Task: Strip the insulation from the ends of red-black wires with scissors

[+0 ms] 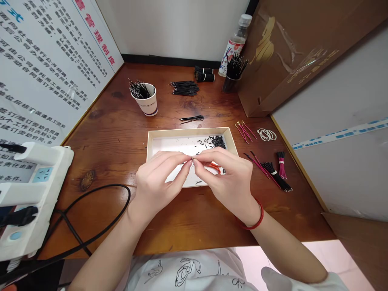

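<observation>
My left hand [162, 171] and my right hand [226, 169] meet above a shallow cardboard box [189, 132]. Thumb and forefinger are pinched on each side, fingertips nearly touching. A tiny dark bit shows between them, too small to name. Beneath, the box's white bottom holds a pile of short black clippings [218, 141] and scattered specks. An orange-red handled tool [214, 165] lies in the box, partly hidden by my right hand. Just behind the box is a small bunch of black wires [192, 118].
Behind stand a paper cup of black wires [148, 103], a dark cup of wires [232, 83] and a bottle [233, 48]. Pink wires [245, 131], rubber bands [266, 135] and a tied black bundle [277, 178] lie right. A power strip [36, 198] and looped cable [129, 198] are left.
</observation>
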### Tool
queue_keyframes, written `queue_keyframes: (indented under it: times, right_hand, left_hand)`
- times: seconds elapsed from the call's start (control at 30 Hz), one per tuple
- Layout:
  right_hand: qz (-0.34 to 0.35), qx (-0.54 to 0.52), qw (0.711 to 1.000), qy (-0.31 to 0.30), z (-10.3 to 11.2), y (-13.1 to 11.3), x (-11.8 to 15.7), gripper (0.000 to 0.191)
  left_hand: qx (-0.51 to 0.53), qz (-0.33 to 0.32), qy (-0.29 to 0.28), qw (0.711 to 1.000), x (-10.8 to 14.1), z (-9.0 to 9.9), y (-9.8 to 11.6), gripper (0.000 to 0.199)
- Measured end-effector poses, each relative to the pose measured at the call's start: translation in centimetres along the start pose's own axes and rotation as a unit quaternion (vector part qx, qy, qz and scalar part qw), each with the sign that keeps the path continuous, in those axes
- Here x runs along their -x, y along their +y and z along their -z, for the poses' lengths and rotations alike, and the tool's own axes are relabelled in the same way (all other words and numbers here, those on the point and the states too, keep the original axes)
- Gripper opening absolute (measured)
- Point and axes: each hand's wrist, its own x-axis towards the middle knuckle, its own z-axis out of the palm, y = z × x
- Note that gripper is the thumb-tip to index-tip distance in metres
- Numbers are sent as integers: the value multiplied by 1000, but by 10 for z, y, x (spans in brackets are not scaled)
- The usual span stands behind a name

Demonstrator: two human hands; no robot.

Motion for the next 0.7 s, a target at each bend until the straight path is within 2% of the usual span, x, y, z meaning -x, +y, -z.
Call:
queue_keyframes:
  times: [0.1, 0.27, 0.33, 0.4, 0.53, 0.6, 0.7]
  right_hand:
    - [15, 15, 1000, 3, -1, 0, 2, 13]
    - [18, 15, 999, 25, -5, -2, 5, 12]
    - [9, 5, 999, 37, -7, -3, 6, 13]
    - [-11, -12, 999, 46, -8, -5, 7, 13]
    - [-44, -53, 996, 62, -13, -7, 9, 14]
    - [-69, -87, 991, 75, -15, -7, 10, 15]
    - [-140, -193, 969, 72, -18, -7, 9, 17]
  left_hand:
    - [-18, -24, -1, 1000, 0, -1, -1, 11]
    - [-4, -4, 12, 1000, 0, -2, 2, 11]
    - [22, 33, 12, 999, 0, -1, 4, 10]
    - [66, 102, 2, 993, 0, -1, 8, 9]
    - [166, 264, -13, 950, 0, 0, 18, 9]
    - [192, 300, 4, 935, 0, -1, 21, 10]
    - [207, 301, 34, 930, 0, -3, 23, 11]
